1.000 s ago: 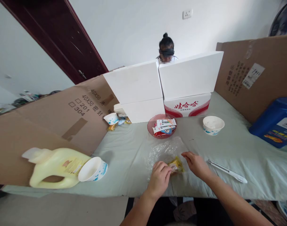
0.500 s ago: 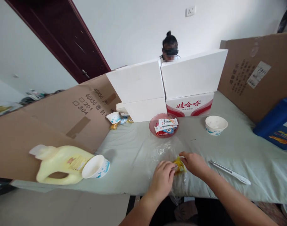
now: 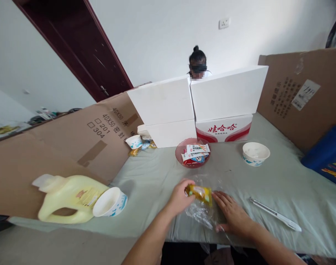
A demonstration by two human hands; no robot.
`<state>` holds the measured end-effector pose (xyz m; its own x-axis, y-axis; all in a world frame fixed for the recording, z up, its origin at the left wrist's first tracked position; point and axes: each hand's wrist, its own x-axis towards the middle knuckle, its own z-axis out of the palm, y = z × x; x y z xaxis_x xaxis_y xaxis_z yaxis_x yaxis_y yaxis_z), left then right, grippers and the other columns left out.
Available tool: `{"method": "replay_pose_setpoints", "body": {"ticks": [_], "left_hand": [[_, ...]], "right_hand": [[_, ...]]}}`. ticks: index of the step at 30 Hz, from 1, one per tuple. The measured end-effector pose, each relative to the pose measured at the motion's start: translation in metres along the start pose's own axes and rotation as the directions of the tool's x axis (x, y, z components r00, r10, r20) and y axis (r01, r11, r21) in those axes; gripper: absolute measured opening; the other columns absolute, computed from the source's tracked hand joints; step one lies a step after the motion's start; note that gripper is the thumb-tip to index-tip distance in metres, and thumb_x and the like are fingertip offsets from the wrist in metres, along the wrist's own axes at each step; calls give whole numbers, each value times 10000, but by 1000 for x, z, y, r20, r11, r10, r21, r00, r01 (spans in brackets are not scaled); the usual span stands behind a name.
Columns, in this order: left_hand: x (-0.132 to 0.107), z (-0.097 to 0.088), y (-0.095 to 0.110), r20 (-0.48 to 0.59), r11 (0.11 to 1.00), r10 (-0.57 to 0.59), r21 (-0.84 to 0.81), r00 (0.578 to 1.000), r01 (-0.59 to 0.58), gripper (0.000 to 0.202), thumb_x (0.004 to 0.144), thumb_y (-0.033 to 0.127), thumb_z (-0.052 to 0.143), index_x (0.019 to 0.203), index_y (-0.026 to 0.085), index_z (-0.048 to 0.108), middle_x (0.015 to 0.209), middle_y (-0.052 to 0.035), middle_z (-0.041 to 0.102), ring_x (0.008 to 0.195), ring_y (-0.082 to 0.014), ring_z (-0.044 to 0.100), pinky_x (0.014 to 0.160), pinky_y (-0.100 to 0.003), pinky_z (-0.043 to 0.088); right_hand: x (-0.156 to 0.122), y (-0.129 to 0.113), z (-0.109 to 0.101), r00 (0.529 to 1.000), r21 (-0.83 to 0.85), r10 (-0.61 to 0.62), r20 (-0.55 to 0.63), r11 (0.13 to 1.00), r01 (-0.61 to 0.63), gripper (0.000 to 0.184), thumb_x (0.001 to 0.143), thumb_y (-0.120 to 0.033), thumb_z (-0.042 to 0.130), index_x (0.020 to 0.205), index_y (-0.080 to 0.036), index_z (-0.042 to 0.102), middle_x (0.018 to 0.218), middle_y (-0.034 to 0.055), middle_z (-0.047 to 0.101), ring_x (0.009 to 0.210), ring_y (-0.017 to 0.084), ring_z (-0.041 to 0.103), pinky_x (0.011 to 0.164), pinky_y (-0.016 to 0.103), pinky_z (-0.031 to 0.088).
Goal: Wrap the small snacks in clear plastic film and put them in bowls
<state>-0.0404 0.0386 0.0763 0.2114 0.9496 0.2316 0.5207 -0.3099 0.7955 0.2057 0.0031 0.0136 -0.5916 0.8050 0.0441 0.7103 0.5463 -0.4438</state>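
My left hand [image 3: 181,195] is closed on the left end of a small yellow wrapped snack packet [image 3: 201,194]. Its fingers and thumb pinch the wrapper just above the cloth. Under the packet lies a crumpled clear plastic bag [image 3: 202,217]. My right hand [image 3: 232,213] rests palm down at the right of the bag, fingers stretched out and thumb apart. Its fingertips come close to the packet's right end; whether they touch it I cannot tell. Beyond my hands, a pink translucent bowl [image 3: 181,161] holds several snack packets [image 3: 197,152].
A white cutter knife [image 3: 275,213] lies right of my right hand. Paper bowls [image 3: 256,154] stand about, one tilted against a yellow jug [image 3: 71,198]. A blue jug [image 3: 326,151] stands far right. White boxes [image 3: 162,103] and cardboard [image 3: 60,158] wall the table; a person [image 3: 198,62] is behind.
My left hand has moved up and left with the yellow packet, which now shows more fully. My right hand has come off the packet and flattened at its right. The view has tilted slightly up.
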Motion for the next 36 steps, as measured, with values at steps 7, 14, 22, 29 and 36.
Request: {"method": "replay_pose_setpoints", "body": {"ticks": [7,14,22,29,36], "left_hand": [[117,-52,-23,-421,981,3,175,907,79,379,708,179,684,1073,160,584,1120,-100,589,1042,-230,578,909,-359,466],[125,-31,-36,-342,970,3,228,940,80,382,647,234,776,997,175,637,1097,-104,597,1069,-279,568,960,-426,448],[11,-29,-12,241,956,233,119,942,-267,214,808,344,670,996,247,701,1020,-71,668,1004,-223,615,925,-368,477],[-76,-48,-15,530,944,64,242,845,-223,688,570,423,856,1206,293,629,1180,-96,629,1150,-312,548,985,-479,447],[-103,-48,-18,490,953,78,220,868,-210,193,778,111,593,836,269,685,1059,-39,694,1104,-238,602,960,-388,469]], "right_hand": [[-8,11,17,999,-5,-9,-35,1000,9,741,812,-548,603,1434,-195,413,1499,144,371,1387,328,302,1120,523,264],[-7,6,7,1000,-11,16,12,1000,-16,732,822,-545,581,1433,-177,415,1502,137,368,1386,327,309,1119,529,270],[-13,10,6,999,-9,15,-33,1000,-16,682,811,-493,629,1396,-183,469,1490,140,387,1388,319,313,1114,523,303],[-77,7,-20,996,76,-89,-2,993,89,779,769,-603,651,1428,-263,416,1480,109,412,1390,318,311,1113,517,324],[-110,3,-12,999,144,-37,25,989,33,286,963,-281,415,1157,-295,624,1238,56,636,1261,225,500,1060,422,410]]}}
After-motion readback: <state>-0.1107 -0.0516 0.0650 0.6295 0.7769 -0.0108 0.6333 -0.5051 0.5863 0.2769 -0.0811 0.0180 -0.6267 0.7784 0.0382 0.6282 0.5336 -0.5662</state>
